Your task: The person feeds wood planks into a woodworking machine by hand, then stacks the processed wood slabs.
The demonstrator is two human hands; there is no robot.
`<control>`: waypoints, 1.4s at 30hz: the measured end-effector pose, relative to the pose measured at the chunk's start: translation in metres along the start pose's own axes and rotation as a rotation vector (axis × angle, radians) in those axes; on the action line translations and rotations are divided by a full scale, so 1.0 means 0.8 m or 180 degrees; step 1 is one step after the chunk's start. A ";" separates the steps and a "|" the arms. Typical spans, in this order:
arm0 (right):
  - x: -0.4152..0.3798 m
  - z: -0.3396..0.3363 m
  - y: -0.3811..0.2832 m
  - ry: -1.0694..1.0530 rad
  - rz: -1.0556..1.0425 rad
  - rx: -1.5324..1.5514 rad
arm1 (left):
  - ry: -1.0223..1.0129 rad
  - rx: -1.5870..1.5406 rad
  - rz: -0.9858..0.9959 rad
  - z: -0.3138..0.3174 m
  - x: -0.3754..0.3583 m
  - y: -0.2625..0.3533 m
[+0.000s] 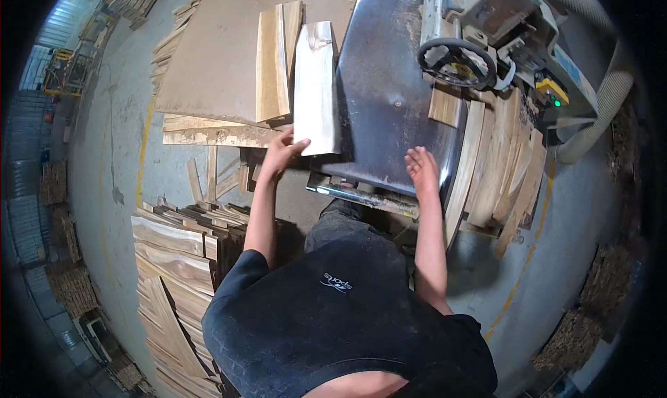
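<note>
A pale wooden board with a knot near its far end lies lengthwise over the seam between the brown panel and the dark metal table. My left hand is at its near left corner, thumb over the top face and fingers at the edge, gripping it. Close to the table's right side, my right hand is held with fingers apart and slightly bent, holding nothing. Left of the pale board, two narrower brown boards lie side by side on the panel.
The dark metal table leads to a machine with a black handwheel. Several boards stand along its right side. The brown panel lies at left, above stacked boards. A ridged hose curves down at far right.
</note>
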State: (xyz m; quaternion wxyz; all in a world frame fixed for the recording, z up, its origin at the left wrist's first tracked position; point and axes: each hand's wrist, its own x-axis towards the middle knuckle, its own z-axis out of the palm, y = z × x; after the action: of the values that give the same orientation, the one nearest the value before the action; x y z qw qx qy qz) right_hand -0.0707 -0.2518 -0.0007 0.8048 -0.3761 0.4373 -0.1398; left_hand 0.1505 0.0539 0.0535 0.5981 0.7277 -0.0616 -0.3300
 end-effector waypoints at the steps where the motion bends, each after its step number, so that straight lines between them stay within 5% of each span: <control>1: -0.017 0.005 0.006 -0.0126 -0.0002 -0.0122 | 0.0030 -0.0075 0.0074 0.032 -0.020 0.017; 4: -0.065 0.019 0.023 -0.0342 -0.0023 -0.0334 | -0.0197 0.0996 -0.0010 0.097 -0.071 0.043; 8: -0.131 0.012 0.026 -0.1036 -0.0039 -0.1165 | -0.0009 0.2229 0.1321 0.172 -0.131 0.019; 10: -0.179 0.019 0.013 -0.1017 0.0216 -0.1244 | -0.0531 0.1391 0.1298 0.191 -0.126 -0.017; 11: -0.169 0.000 0.037 -0.0967 0.0173 -0.1611 | -0.0214 0.1943 0.1855 0.193 -0.111 -0.046; 13: -0.127 -0.054 0.136 -0.0475 -0.0314 -0.1975 | 0.0658 0.2782 0.1753 0.210 -0.108 -0.064; 14: -0.131 -0.069 0.147 -0.0560 0.0006 -0.1714 | 0.0966 0.3185 0.1803 0.216 -0.100 -0.075; 17: -0.170 -0.107 0.171 -0.0466 0.0379 -0.1240 | 0.0009 0.3204 0.1988 0.238 -0.078 -0.131; 20: -0.172 -0.149 0.208 -0.0593 0.0550 -0.0413 | -0.0166 0.3180 0.2088 0.274 -0.084 -0.132; 22: -0.191 -0.148 0.191 0.0190 0.1258 0.0349 | -0.0320 0.2966 0.2258 0.303 -0.072 -0.121; 24: -0.194 -0.144 0.184 0.0242 0.1167 0.0229 | -0.0507 0.2449 0.2324 0.330 -0.048 -0.114; 26: -0.181 -0.146 0.173 -0.0081 0.1281 0.0550 | -0.0446 0.2428 0.2358 0.357 -0.024 -0.102; 33: -0.088 -0.100 0.104 0.0664 0.0792 0.0451 | 0.0148 0.2466 0.2483 0.403 0.069 -0.040; 34: -0.072 -0.091 0.097 0.0811 0.0781 0.0582 | 0.0174 0.2459 0.2458 0.399 0.085 -0.022; 36: -0.036 -0.084 0.084 0.0890 0.0754 0.0666 | -0.0924 0.2374 0.1437 0.371 0.127 0.019; 37: -0.019 -0.080 0.076 0.0998 0.0865 0.0829 | -0.0488 0.2255 0.1593 0.360 0.154 0.024; 38: -0.009 -0.080 0.067 0.0887 0.0831 0.0929 | -0.0570 0.0957 0.1891 0.346 0.206 -0.007; 42: 0.010 -0.064 0.036 0.0967 0.0595 0.0662 | 0.1120 0.1146 0.2350 0.234 0.278 0.020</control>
State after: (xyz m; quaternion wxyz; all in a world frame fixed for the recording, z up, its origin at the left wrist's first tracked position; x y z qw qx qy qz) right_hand -0.1106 -0.2619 -0.0437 0.7736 -0.2233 0.5699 -0.1640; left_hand 0.2237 -0.2137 -0.0348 0.5409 0.7946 -0.2710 0.0504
